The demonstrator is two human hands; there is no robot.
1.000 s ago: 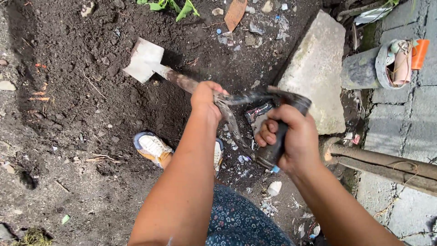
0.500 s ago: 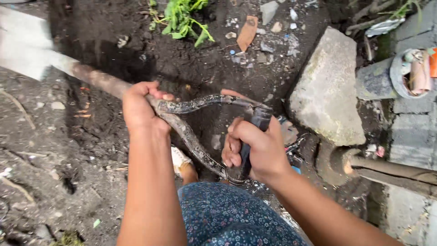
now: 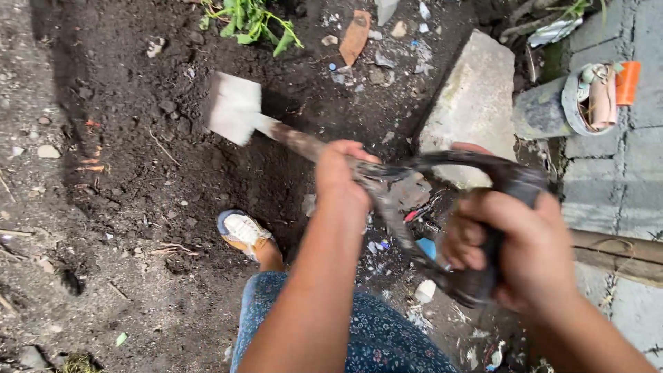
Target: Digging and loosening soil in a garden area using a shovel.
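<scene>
Left hand (image 3: 342, 176) is wrapping tight around the shovel's shaft, centre of frame; grip is closed fully on the shaft. Right hand (image 3: 514, 252) is clenching the dark D-shaped handle at right of centre; grip is closed fully on the handle bar.

Shovel (image 3: 304, 144) is lying on a diagonal from the right hand up toward upper left of centre. Its pale blade (image 3: 233, 107) is blurring slightly and sitting over dark soil (image 3: 138, 179); contact with the soil cannot be told.

A foot in a white and orange shoe (image 3: 242, 231) is standing on the soil below the shaft, just left of the left forearm. A grey concrete block (image 3: 476, 103) is lying at upper right, beside a pipe end (image 3: 587, 97) stuffed with scraps. A green weed (image 3: 252, 21) is growing at the top edge.
</scene>
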